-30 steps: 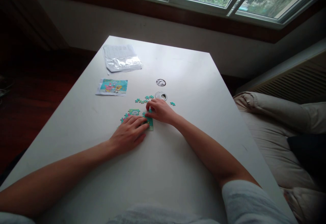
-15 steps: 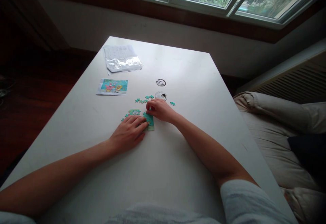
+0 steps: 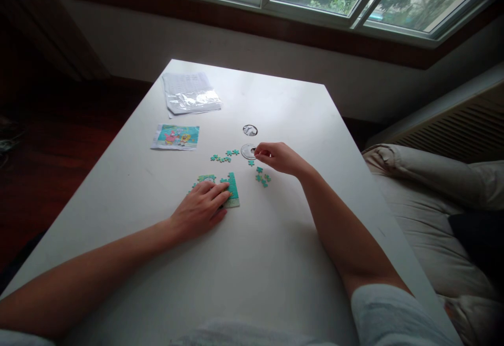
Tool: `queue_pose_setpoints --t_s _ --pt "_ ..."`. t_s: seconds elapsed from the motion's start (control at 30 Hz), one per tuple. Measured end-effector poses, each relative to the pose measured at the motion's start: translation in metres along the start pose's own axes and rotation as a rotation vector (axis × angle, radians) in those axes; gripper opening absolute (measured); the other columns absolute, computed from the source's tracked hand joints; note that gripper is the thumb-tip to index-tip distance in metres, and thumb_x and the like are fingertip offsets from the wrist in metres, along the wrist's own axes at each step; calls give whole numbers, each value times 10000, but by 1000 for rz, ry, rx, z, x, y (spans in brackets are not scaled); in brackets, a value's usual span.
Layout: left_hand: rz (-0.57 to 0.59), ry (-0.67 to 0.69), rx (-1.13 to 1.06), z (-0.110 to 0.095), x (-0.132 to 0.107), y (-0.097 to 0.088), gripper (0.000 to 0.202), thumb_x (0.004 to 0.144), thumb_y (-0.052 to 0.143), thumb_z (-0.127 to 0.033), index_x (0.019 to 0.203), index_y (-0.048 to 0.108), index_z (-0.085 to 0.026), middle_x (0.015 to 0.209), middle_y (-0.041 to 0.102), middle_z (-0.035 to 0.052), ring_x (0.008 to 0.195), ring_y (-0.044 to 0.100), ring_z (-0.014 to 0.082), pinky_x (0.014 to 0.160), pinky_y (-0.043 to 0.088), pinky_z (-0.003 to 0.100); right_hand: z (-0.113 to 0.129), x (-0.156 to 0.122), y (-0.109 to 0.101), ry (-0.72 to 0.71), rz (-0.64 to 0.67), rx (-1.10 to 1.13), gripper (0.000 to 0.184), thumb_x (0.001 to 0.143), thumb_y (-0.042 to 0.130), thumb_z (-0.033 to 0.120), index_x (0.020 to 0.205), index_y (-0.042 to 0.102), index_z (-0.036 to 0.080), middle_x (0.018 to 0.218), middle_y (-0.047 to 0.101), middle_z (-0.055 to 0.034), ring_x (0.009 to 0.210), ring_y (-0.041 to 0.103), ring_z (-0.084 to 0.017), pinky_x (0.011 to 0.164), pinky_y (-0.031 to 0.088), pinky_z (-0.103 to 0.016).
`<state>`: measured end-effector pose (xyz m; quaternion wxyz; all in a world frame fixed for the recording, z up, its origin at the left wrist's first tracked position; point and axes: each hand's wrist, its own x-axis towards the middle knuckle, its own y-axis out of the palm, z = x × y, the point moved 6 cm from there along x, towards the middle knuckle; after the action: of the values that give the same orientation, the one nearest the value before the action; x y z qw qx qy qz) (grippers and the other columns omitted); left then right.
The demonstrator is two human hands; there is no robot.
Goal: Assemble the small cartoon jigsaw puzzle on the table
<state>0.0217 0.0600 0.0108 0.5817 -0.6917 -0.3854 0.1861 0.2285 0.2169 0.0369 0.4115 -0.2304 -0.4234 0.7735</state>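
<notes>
My left hand (image 3: 201, 201) lies flat, fingers stretched, over a partly joined jigsaw puzzle (image 3: 234, 191). It hides much of the puzzle's lower left; a joined section (image 3: 207, 178) shows beyond its knuckles. Above the table, by the edge of a round silvery disc (image 3: 247, 151), my right hand (image 3: 277, 157) has its thumb and fingertips pinched together. Whatever is between those fingertips, if anything, is hidden. Below that hand lie several loose green puzzle pieces (image 3: 263, 179), and a single piece (image 3: 251, 163) sits near the disc.
More loose pieces (image 3: 222, 159) lie left of the disc. Beyond it is a second round shiny item (image 3: 250, 130). A cartoon picture sheet (image 3: 177, 137) and papers with a clear plastic sleeve (image 3: 192, 94) rest on the white table (image 3: 129, 199). A beige couch (image 3: 425, 204) stands at the right.
My right hand has moved right, away from the puzzle's upper edge to beside the disc, uncovering loose pieces. My left hand stays on the puzzle. The view has shifted slightly.
</notes>
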Motion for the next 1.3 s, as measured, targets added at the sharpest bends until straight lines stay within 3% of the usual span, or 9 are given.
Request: queue_pose_setpoints --t_s 0.07,0.2,0.43,0.8,1.0,1.3 --pt "-7 -7 -13 0 1 -1 358 960 542 -313 1298 580 -198 1423 555 98 1203 510 285 1068 435 500 -14 -5 -5 63 43 -71 170 895 581 323 935 715 227 767 690 -9 669 571 -143 626 362 -261" --pt "-10 -7 -45 3 2 0 354 949 560 -320 1287 582 -216 1405 562 88 1319 451 300 1109 409 496 -35 -16 -9 117 -21 -187 139 876 597 290 907 717 230 814 697 -29 708 585 -163 653 382 -283" --pt "-1 -39 -55 6 4 2 321 970 523 -309 1269 582 -207 1424 541 104 1248 502 283 1098 424 499 -46 -34 7 73 -141 -162 141 890 627 325 951 711 228 881 632 -49 790 568 -183 702 418 -300" --pt "39 9 -72 0 2 1 369 936 572 -315 1289 575 -209 1465 536 91 1341 468 301 1132 396 512 -42 -28 23 14 -210 -138 75 888 620 238 938 671 219 899 605 -58 890 532 -224 795 426 -336" --pt "10 53 -87 -3 3 3 337 938 554 -299 1262 587 -211 1442 556 94 1333 496 283 1164 371 502 -23 -28 32 -75 -300 -169 123 932 607 252 1014 697 237 947 634 -63 928 546 -228 859 434 -357" --pt "20 72 -24 -9 2 7 346 994 458 -273 1314 555 -184 1503 503 105 1406 439 283 1199 330 508 -8 -20 42 -90 -237 -224 119 908 653 261 1012 708 244 976 611 -78 965 529 -247 869 434 -371"
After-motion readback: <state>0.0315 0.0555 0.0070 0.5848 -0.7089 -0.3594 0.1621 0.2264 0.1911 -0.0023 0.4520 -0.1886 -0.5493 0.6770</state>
